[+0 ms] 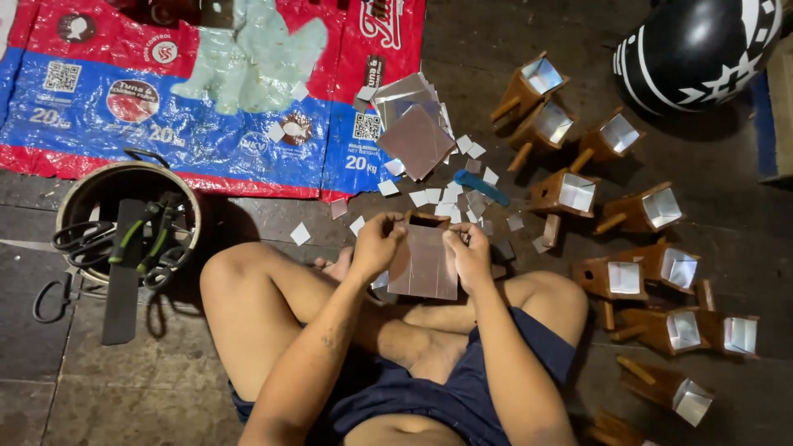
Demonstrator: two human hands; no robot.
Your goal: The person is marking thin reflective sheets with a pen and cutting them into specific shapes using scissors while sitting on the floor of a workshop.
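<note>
Seated worker, both hands closed on a mirrored sheet over the lap.

The left hand (pixel 376 244) and right hand (pixel 467 252) each pinch an upper corner of the mirrored sheet (pixel 425 266), fingers curled shut on it, holding it flat and close to the body above crossed legs, apparently for steady control. A small wooden box (pixel 428 220) sits at its top edge; contact cannot be told. Cut mirror squares (pixel 450 198) and a stack of larger sheets (pixel 413 128) lie just ahead within reach. Finished wooden pieces with mirror faces (pixel 625 277) are ranged to the right. A bucket of tools (pixel 128 219) stands left. Surface: dark tiled floor (pixel 107 372), partly covered by a printed sack (pixel 165 107); a black helmet (pixel 698 49) sits far right.
</note>
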